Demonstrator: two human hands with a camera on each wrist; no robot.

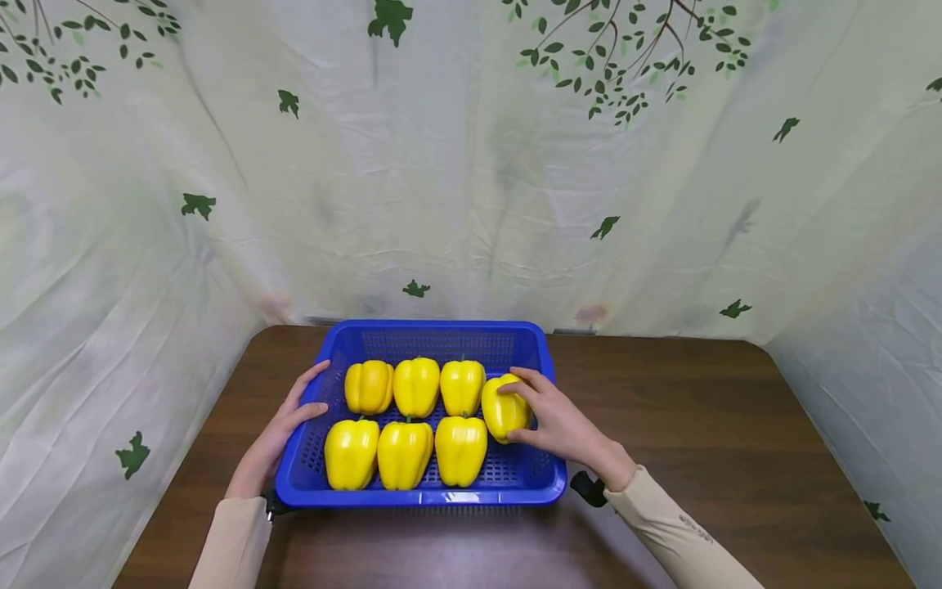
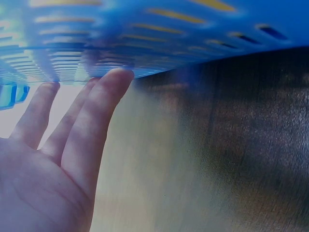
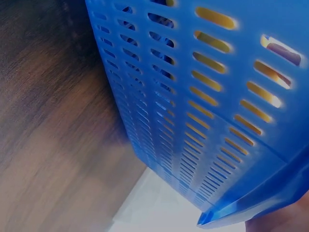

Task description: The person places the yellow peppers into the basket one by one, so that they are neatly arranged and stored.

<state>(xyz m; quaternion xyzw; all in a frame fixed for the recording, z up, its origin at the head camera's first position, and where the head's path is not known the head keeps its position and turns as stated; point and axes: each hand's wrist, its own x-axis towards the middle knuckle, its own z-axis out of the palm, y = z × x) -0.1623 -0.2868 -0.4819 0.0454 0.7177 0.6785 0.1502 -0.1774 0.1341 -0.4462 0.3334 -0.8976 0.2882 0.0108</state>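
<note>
A blue plastic basket (image 1: pixel 441 496) with slotted walls holds several yellow bell peppers. Three stand in its back row, among them one bell pepper (image 1: pixel 416 387); three more make up the front row, including a bell pepper (image 1: pixel 352 455) at the left. My right hand (image 1: pixel 555 417) reaches over the right rim and grips the rightmost bell pepper (image 1: pixel 502 409) between thumb and fingers. At the left side, my left hand (image 1: pixel 283 421) holds the basket by its rim, the thumb over the edge. In the left wrist view its fingers (image 2: pixel 87 125) lie against the basket's slotted outside.
The basket stands on a dark brown wooden table (image 1: pixel 684 425), close to its back edge. Behind and on both sides hangs a pale curtain (image 1: pixel 471 204) with printed leaves. A black wrist camera (image 1: pixel 589 489) sits at the right cuff, near the basket's front right corner.
</note>
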